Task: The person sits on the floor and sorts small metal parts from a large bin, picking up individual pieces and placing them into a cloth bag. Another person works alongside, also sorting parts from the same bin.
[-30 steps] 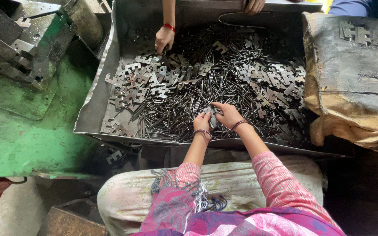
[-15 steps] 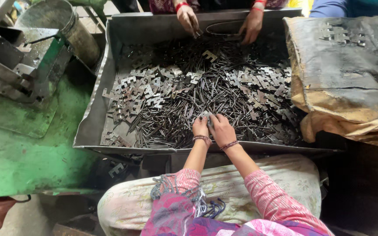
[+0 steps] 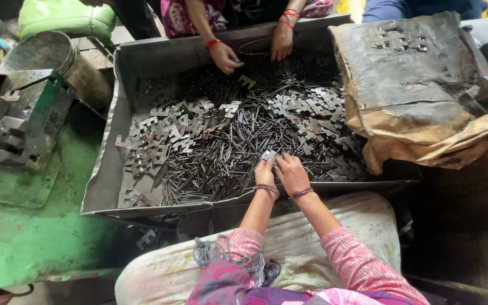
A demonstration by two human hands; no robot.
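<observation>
- The left hand [image 3: 265, 171] and the right hand [image 3: 291, 172] meet at the near edge of the pile, fingers curled together; their shared grip is closed on a small notched metal plate [image 3: 269, 155], pinched between the fingertips of both hands.
- That plate sits just above the heap of dark nails [image 3: 221, 164], which lies thick through the middle of the tray.
- Flat grey cross-shaped plates [image 3: 165, 135] are scattered in clusters to the left of the nails and further back on the right.
- All of it lies in a wide, shallow metal tray [image 3: 100, 186] with sloped walls, which serves as the surface; its near rim runs just above the person's lap.
- The lap is covered by a pale flowered cloth [image 3: 340, 226], with pink patterned sleeves above it.
- At the far rim, another person's hands [image 3: 225, 58] reach into the nails, red bands at the wrists.
- To the right, a worn, stained sack [image 3: 413, 96] overlaps the tray edge, with a few plates on top.
- To the left, a green-painted floor [image 3: 24, 237], a green metal machine frame [image 3: 18, 118] and a round metal bucket [image 3: 57, 56].
</observation>
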